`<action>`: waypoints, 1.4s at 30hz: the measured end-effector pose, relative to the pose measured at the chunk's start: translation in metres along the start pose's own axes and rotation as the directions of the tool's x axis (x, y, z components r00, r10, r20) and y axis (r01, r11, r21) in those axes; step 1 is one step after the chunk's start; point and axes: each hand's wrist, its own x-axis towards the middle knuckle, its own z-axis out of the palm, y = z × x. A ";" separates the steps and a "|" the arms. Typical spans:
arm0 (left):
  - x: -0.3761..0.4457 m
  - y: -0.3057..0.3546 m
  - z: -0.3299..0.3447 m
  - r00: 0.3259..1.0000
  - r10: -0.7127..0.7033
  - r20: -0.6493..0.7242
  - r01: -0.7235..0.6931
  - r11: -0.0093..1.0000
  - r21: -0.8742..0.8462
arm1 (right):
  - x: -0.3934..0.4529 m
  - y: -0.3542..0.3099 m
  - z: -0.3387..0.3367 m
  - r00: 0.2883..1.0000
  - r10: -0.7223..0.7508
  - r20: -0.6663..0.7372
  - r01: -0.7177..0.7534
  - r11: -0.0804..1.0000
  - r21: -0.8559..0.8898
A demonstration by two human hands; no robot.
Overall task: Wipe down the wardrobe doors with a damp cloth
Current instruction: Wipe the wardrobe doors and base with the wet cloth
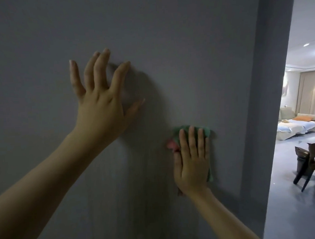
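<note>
Right hand (191, 161): fingers (191, 137) straight and held together, flat on a green cloth (205, 131), pressing it against the grey wardrobe door (186, 55). A pink patch of the cloth shows at the hand's 10 o'clock; whether that is a second cloth or the reverse face I cannot tell. Cloth edges show beyond the fingertips at 12 o'clock and along the hand's 3 o'clock side, so the palm covers most of it. Flat-palm contact probably spreads pressure evenly for the wipe.

Left hand (101, 105): fingers spread wide apart, nothing held, fingertips on the door, palm seemingly raised just off it. It sits at 10 o'clock from the right hand, well apart from the cloth. Likely purpose: bracing the body, or steadying the panel so it does not give under the wiping push.

Door: plain matte grey, fills most of the view. Faint vertical streaks near 6 o'clock may be damp tracks; light too dim to be sure. Door edge runs down at 3 o'clock.

Beyond the edge, 3 o'clock: lit room with a bed (296, 126), curtains (310, 90), a dark chair (313, 160).

Judgement: wiping under way, right-hand portion of this panel.
</note>
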 end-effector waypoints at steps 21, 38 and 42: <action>-0.045 -0.035 -0.013 0.989 -0.114 0.095 0.107 0.992 0.073 | 0.068 -0.011 -0.001 0.963 0.234 -0.132 -0.239 0.971 -0.024; -0.072 -0.090 -0.050 0.977 -0.198 0.085 0.193 0.979 0.061 | 0.074 -0.141 0.013 0.987 0.141 -0.081 -0.137 0.989 0.051; -0.078 -0.105 -0.049 0.981 -0.158 0.109 0.151 0.986 0.065 | 0.033 -0.147 0.012 0.927 -0.369 0.070 0.362 0.928 0.092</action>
